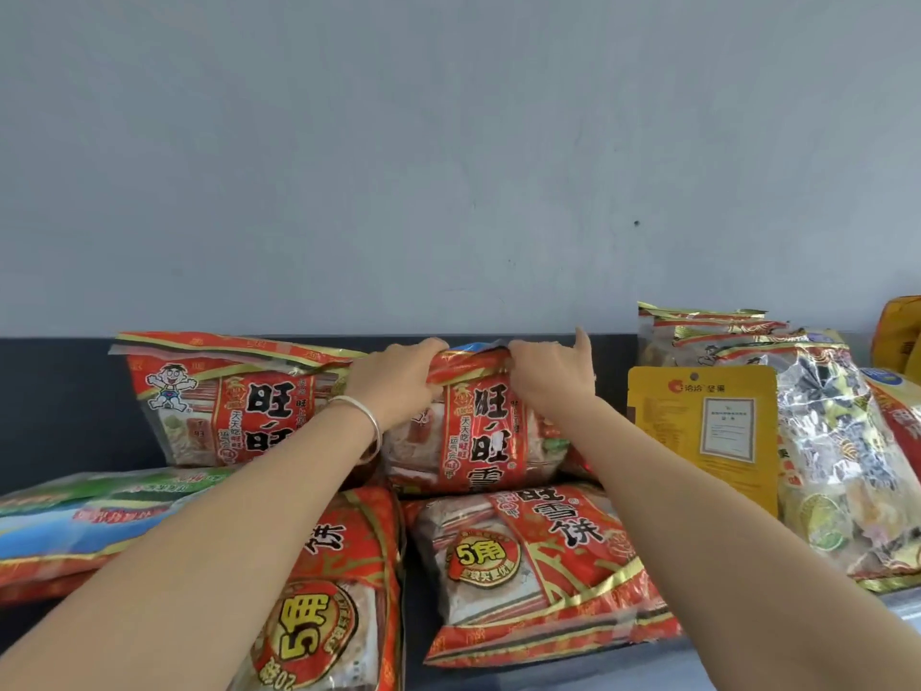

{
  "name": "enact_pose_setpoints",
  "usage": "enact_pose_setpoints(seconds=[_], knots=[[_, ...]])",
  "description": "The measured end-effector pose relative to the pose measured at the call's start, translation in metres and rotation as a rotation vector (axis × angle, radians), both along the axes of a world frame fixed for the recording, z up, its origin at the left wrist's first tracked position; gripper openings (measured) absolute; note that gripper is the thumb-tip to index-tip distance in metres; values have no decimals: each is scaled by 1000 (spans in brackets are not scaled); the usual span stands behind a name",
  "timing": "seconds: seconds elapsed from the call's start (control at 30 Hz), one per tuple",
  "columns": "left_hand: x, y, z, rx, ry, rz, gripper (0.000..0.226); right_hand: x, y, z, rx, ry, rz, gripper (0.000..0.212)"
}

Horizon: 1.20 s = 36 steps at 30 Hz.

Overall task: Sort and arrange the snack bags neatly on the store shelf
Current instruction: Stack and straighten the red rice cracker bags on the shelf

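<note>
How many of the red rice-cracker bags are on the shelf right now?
4 clearly visible: one standing at back left, one at back centre gripped at its top by both hands, and two lying flat in front, left and right. More may be hidden behind.

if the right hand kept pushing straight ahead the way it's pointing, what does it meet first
Probably the wall behind the shelf. The right hand has a grip on the top edge of the standing red snack bag, and nothing shows between that edge and the wall, though depth is unclear.
</note>
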<state>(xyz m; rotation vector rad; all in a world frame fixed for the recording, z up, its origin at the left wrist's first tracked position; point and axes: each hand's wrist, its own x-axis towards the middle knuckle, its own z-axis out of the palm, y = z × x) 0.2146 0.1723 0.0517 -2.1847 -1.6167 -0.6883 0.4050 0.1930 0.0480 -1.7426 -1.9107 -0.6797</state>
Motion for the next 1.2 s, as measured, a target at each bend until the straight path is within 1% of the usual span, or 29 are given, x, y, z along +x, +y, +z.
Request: enact_pose_setpoints(seconds=[0.07, 0.13, 0.17, 0.2, 0.23, 0.27, 0.3, 0.33, 0.37, 0.4, 0.43, 0.47, 0.53, 0.6, 0.73, 0.87, 0.97, 1.03, 1.1, 1.2], knots=[[4, 7, 12, 20, -16, -13, 33, -1, 10, 12, 19, 4, -8, 27], [9, 12, 16, 54, 30, 36, 31, -6, 19, 17, -19, -5, -35, 22], [12, 13, 13, 112, 88, 88, 38, -9, 23, 16, -29, -14, -49, 18], [13, 14, 7, 185, 154, 132, 49, -11, 27, 13, -25, -26, -63, 21], [14, 16, -2, 264, 210, 147, 61, -14, 31, 8, -20, -42, -72, 29], [15, 17, -10, 322, 272, 131, 68, -16, 34, 3, -2, -59, -74, 37], [15, 19, -17, 357, 348, 86, 68, -18, 37, -2, 30, -72, -72, 42], [14, 22, -23, 360, 432, 27, 64, -19, 38, -7, 62, -83, -73, 45], [13, 25, -27, 326, 491, -24, 57, -20, 39, -10, 102, -92, -77, 45], [12, 28, -29, 247, 509, -39, 51, -19, 40, -13, 150, -104, -78, 43], [12, 32, -31, 144, 511, -17, 52, -19, 41, -17, 201, -120, -68, 40], [12, 36, -33, 55, 527, 28, 61, -18, 42, -21, 239, -134, -36, 34], [14, 43, -40, -33, 597, 110, 76, -15, 46, -29, 226, -157, 62, 23], [18, 51, -46, -53, 595, 149, 76, -12, 50, -36, 99, -148, 140, 29], [27, 62, -55, -45, 556, 229, 70, -3, 57, -43, -143, -25, 219, 45], [30, 59, -63, 54, 588, 275, 71, 7, 52, -53, -318, -38, 256, 65], [25, 47, -62, 85, 559, 209, 72, 12, 42, -54, -382, -92, 255, 72], [20, 38, -58, 68, 522, 115, 72, 14, 33, -50, -381, -90, 252, 70], [18, 27, -53, 18, 474, -3, 67, 15, 22, -45, -361, -47, 248, 61], [23, 9, -44, -92, 434, -112, 48, 14, 3, -40, -305, -6, 246, 44]])
